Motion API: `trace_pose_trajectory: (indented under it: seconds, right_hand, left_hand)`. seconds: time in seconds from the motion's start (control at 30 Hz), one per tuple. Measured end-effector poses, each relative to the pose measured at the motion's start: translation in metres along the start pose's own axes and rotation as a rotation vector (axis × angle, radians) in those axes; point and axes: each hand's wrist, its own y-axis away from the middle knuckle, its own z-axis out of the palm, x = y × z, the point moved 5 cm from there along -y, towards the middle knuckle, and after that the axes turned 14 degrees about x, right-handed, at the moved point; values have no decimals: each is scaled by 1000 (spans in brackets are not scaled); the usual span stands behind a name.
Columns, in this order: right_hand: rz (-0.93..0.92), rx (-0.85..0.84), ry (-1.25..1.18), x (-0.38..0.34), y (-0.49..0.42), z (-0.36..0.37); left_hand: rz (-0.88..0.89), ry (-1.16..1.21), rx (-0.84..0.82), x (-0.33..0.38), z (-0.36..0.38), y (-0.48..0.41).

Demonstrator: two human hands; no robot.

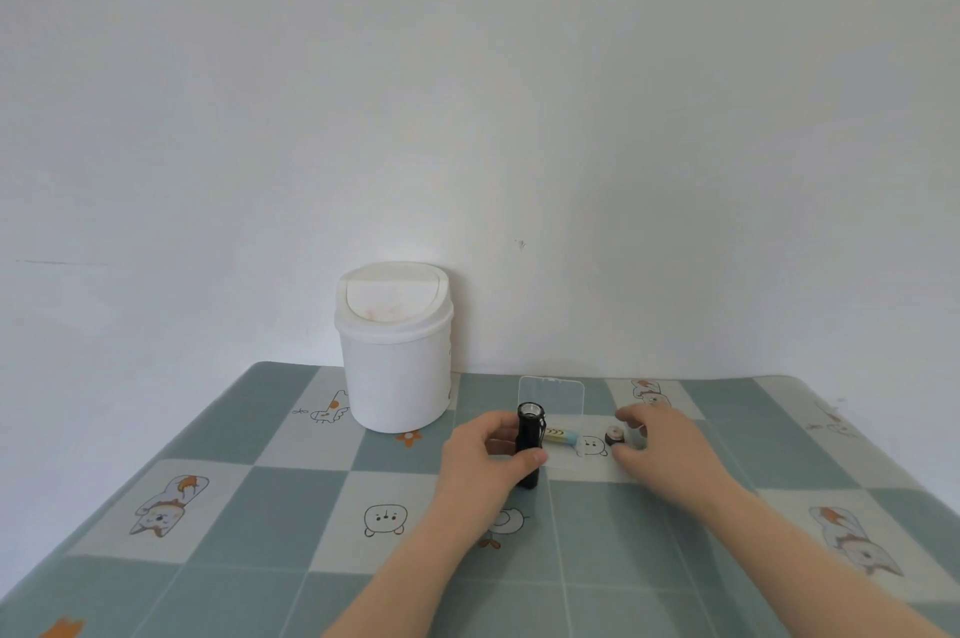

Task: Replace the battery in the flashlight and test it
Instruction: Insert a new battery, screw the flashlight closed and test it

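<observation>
Low in the frame's centre, the left hand [488, 455] grips the black flashlight [529, 440]. The right hand [660, 440], fingers spread, hovers at the cap [614, 437]; a battery [560, 436] lies between them on the tabletop [260, 507].

The left hand [485, 455] is being kept curled in a grip, thumb pointing toward three o'clock; the right hand [660, 445] is being held spread, fingers toward nine.
</observation>
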Motion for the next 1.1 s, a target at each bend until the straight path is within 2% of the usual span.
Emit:
trace_pose_trajectory:
  seconds: [0.3,0.63,0.83,0.9,0.97,1.03,1.1]
  right_hand:
    - [-24,6,103,4,-1,8]
    - [23,102,32,-1,2,6]
    - [151,110,-333,-11,4,5]
    - [262,29,-548,-18,6,4]
    - [350,-143,-729,-28,11,6]
    - [342,-264,-769,-38,16,7]
    - [308,-268,-782,-44,19,7]
  left_hand:
    - [3,-30,-55,-3,-1,4]
    - [-15,-72,-88,-5,-1,5]
    - [-18,-65,-95,-5,-1,5]
    - [-15,-67,-96,-4,-1,5]
    - [-10,-66,-96,-4,-1,5]
    - [-3,-66,-93,-3,-1,5]
    - [1,-65,-93,-4,0,5]
